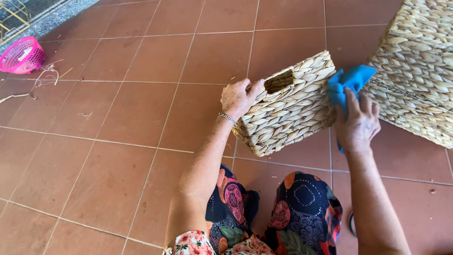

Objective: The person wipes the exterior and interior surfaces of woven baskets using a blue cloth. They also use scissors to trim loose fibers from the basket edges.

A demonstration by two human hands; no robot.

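Your patterned trousers (302, 212) sit nearest, knees over the red tile floor (108, 141). Beyond them your left hand (239, 97) clamps the upper corner of the tilted woven basket (288, 106), while your right hand (357, 123) is closed on a blue cloth (348, 82) pressed to its side. Farther right stands a larger woven basket (417, 66).

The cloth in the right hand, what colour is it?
The cloth is bright blue, seen best in the head view.

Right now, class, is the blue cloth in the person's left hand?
No: the blue cloth is held by the right hand against the woven basket, while the left hand grips the basket's corner.
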